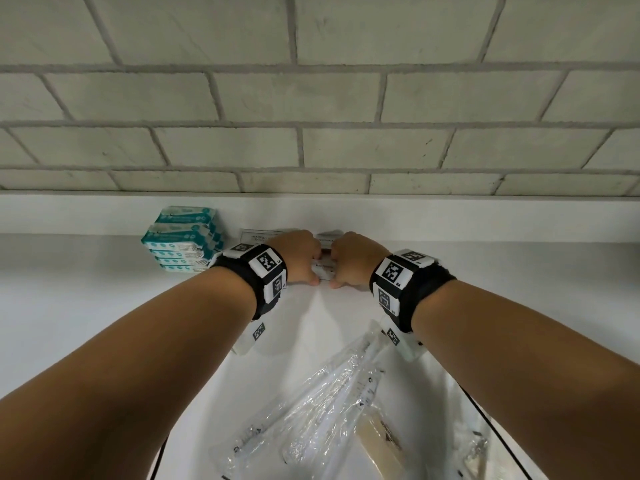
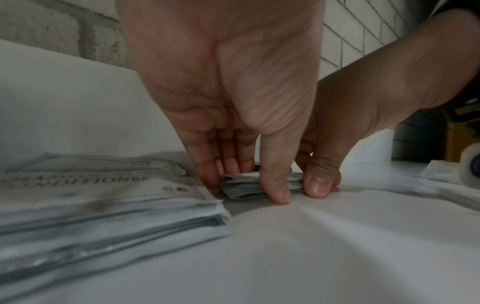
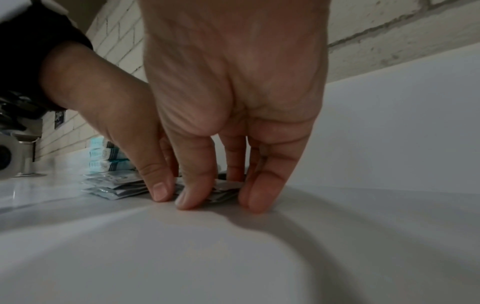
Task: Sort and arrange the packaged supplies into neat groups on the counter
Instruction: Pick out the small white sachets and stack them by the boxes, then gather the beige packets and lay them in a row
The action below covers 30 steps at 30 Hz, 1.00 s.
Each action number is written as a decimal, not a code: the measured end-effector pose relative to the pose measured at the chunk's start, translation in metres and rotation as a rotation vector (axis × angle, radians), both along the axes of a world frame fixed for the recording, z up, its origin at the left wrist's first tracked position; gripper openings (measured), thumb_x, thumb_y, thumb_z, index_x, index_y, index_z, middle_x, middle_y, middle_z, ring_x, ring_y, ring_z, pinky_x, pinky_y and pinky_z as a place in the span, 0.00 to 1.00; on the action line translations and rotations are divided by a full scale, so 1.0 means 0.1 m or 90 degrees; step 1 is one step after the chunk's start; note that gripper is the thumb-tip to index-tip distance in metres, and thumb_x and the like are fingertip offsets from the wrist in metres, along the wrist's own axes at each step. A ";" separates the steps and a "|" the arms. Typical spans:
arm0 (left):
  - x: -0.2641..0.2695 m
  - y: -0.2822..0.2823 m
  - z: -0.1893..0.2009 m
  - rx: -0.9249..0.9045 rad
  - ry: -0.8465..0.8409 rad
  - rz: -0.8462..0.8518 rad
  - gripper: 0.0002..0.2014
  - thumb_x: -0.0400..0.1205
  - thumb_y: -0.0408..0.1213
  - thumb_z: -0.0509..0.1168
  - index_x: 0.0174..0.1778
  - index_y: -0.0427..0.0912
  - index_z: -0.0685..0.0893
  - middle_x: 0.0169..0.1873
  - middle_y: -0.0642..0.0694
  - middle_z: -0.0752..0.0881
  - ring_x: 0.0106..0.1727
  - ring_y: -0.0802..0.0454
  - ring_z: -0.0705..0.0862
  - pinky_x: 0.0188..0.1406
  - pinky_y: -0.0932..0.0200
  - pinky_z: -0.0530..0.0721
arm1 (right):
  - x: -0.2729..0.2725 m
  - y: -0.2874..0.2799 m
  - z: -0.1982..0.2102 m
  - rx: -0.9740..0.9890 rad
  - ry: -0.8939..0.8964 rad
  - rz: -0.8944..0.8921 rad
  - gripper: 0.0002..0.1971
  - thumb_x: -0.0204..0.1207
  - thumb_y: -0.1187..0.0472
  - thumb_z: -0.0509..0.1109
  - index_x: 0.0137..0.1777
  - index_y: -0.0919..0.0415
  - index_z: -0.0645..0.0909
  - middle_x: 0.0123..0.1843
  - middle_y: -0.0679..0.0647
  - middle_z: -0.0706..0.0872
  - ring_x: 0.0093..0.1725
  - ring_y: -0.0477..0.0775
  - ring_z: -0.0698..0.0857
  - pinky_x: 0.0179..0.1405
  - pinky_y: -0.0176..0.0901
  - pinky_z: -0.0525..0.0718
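A small stack of white sachets (image 1: 322,271) lies at the back of the white counter (image 1: 69,306), against the low white upstand. My left hand (image 1: 311,268) holds its left end, thumb in front and fingers behind. My right hand (image 1: 337,268) holds the right end the same way. In the left wrist view the left hand's fingertips (image 2: 210,183) and thumb bracket the sachet stack (image 2: 244,186). In the right wrist view my right hand (image 3: 221,197) straddles the sachet stack (image 3: 224,187). Most of the stack is hidden under both hands.
A flat pile of conditioner sachets (image 1: 258,235) lies just left of my hands. Further left stands a stack of teal-and-white packs (image 1: 183,240). Clear plastic packets (image 1: 329,410), one holding a beige item (image 1: 377,445), lie near the front. A brick wall (image 1: 311,116) rises behind.
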State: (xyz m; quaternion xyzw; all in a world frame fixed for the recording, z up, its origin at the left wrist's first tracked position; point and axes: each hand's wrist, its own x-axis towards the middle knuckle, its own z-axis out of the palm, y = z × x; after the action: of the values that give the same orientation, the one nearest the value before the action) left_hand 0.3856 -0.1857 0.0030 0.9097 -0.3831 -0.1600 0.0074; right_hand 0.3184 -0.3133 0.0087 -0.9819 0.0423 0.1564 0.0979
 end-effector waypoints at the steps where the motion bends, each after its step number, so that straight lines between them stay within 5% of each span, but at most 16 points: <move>1: 0.00 0.00 0.00 0.000 -0.003 0.000 0.26 0.73 0.49 0.74 0.65 0.43 0.83 0.58 0.46 0.80 0.57 0.46 0.81 0.55 0.52 0.80 | -0.01 0.00 0.00 0.001 -0.001 -0.008 0.23 0.69 0.53 0.80 0.60 0.64 0.83 0.60 0.57 0.84 0.45 0.52 0.79 0.42 0.40 0.75; 7: 0.00 0.05 0.00 0.009 -0.028 0.015 0.31 0.71 0.52 0.74 0.68 0.44 0.80 0.60 0.46 0.78 0.61 0.46 0.79 0.60 0.50 0.79 | -0.13 -0.02 0.09 0.084 -0.052 -0.036 0.43 0.64 0.60 0.82 0.77 0.58 0.65 0.67 0.57 0.79 0.62 0.58 0.82 0.52 0.42 0.78; 12: -0.10 0.26 0.21 -0.044 -0.071 0.060 0.25 0.72 0.54 0.73 0.62 0.47 0.82 0.58 0.45 0.78 0.56 0.43 0.80 0.49 0.56 0.77 | -0.45 -0.12 0.28 0.080 -0.077 -0.089 0.28 0.67 0.56 0.77 0.65 0.58 0.71 0.60 0.55 0.79 0.54 0.57 0.82 0.55 0.50 0.85; 14: -0.19 0.38 0.32 -0.073 -0.110 0.060 0.21 0.75 0.55 0.70 0.58 0.46 0.83 0.56 0.43 0.79 0.55 0.41 0.81 0.52 0.53 0.79 | -0.65 -0.23 0.39 0.048 -0.059 -0.063 0.22 0.72 0.56 0.75 0.62 0.59 0.74 0.58 0.54 0.79 0.52 0.56 0.79 0.52 0.45 0.80; 20: -1.15 0.43 0.40 -0.143 -0.038 -0.175 0.16 0.79 0.50 0.68 0.61 0.51 0.83 0.56 0.53 0.82 0.54 0.54 0.80 0.53 0.58 0.78 | -1.59 -0.49 0.43 0.158 0.057 -0.066 0.09 0.69 0.53 0.78 0.49 0.49 0.85 0.43 0.43 0.83 0.43 0.47 0.82 0.38 0.39 0.77; 23: -1.80 0.33 0.33 -0.082 -0.003 -0.333 0.18 0.81 0.47 0.66 0.68 0.59 0.79 0.59 0.59 0.81 0.61 0.57 0.75 0.60 0.57 0.77 | -2.13 -0.42 0.36 0.117 0.088 -0.007 0.06 0.71 0.53 0.75 0.47 0.44 0.88 0.44 0.40 0.84 0.46 0.42 0.83 0.48 0.38 0.81; 26: -2.11 0.24 0.11 0.059 -0.104 -0.445 0.21 0.82 0.41 0.63 0.73 0.54 0.75 0.63 0.54 0.81 0.63 0.49 0.75 0.60 0.54 0.75 | -2.54 -0.39 0.29 0.045 0.078 0.012 0.06 0.75 0.56 0.69 0.44 0.47 0.88 0.42 0.42 0.79 0.45 0.44 0.82 0.43 0.35 0.78; 30: -2.24 0.17 0.03 0.073 -0.139 -0.375 0.17 0.82 0.43 0.61 0.67 0.48 0.78 0.61 0.50 0.81 0.63 0.48 0.75 0.60 0.56 0.69 | -2.85 -0.51 0.32 -0.091 0.129 -0.019 0.09 0.77 0.59 0.67 0.54 0.52 0.85 0.51 0.45 0.82 0.52 0.51 0.83 0.50 0.45 0.82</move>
State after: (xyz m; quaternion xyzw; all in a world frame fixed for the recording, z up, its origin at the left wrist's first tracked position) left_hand 0.1616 -0.1685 0.0064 0.7703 -0.6189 -0.0782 -0.1320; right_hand 0.0336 -0.3642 0.0408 -0.9649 0.0777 0.2496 0.0254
